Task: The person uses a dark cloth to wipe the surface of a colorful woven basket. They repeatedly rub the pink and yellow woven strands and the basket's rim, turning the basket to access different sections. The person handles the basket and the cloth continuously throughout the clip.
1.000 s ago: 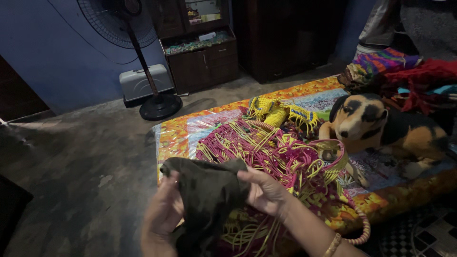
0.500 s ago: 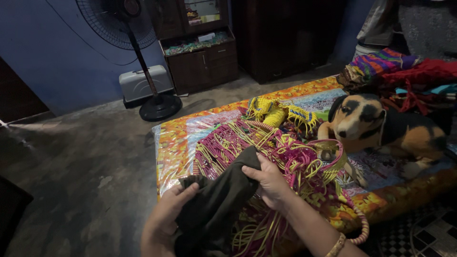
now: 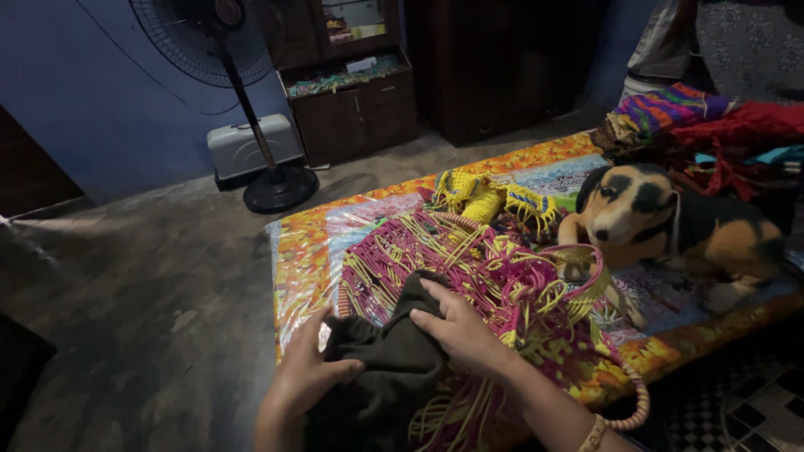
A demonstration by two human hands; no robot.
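Dark olive cloth (image 3: 389,368) lies bunched at the near edge of a floral mattress (image 3: 295,251), gripped from both sides by a seated person. Left of the mattress, bare concrete floor (image 3: 126,301) stretches to a blue wall, where a standing fan (image 3: 239,92) rises from its round base in front of a grey case (image 3: 251,146). The left hand (image 3: 306,377) clamps the cloth's left edge, thumb pinched over the fabric and fingers spread beneath. The right hand (image 3: 456,331) presses down on the cloth's upper right, fingers curled into a fold; a gold bangle (image 3: 595,434) circles that wrist. Beneath and beyond the cloth, still on the mattress, spreads a pink and yellow woven cord piece (image 3: 486,268) (its loose strands trail over the near edge). Farther back sits a smaller yellow knotted bundle (image 3: 490,201). Right of the cord work, a stuffed toy dog (image 3: 670,226), black and tan, rests on the mattress facing left. Behind it, at the mattress's far right corner, a heap of bright folded clothes (image 3: 703,125) is stacked. A dark wooden cabinet (image 3: 352,92) stands against the wall beyond the mattress.
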